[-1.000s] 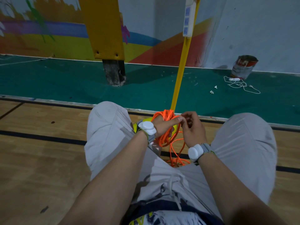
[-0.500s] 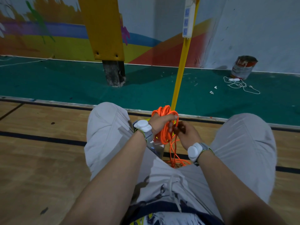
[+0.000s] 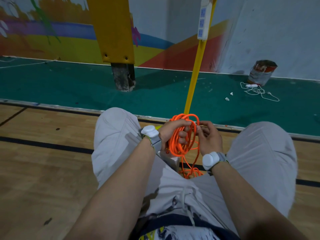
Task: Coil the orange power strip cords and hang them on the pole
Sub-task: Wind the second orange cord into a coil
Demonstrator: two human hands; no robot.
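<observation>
Since a second ago my left hand (image 3: 174,134) has closed on the orange cord (image 3: 181,141) coil between my knees; right hand (image 3: 207,137) pinches a strand. Coiling continues; next, gather floor slack.

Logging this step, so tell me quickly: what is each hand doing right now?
Left hand: closed around the coiled bundle of orange power cord.
Right hand: fingers pinching a strand of the same cord.

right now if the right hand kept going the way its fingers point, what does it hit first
The right hand points left and slightly away, toward the orange cord coil held by the left hand. It would meet the coil first; its fingertips already seem to touch a strand, though depth is unclear.
</observation>
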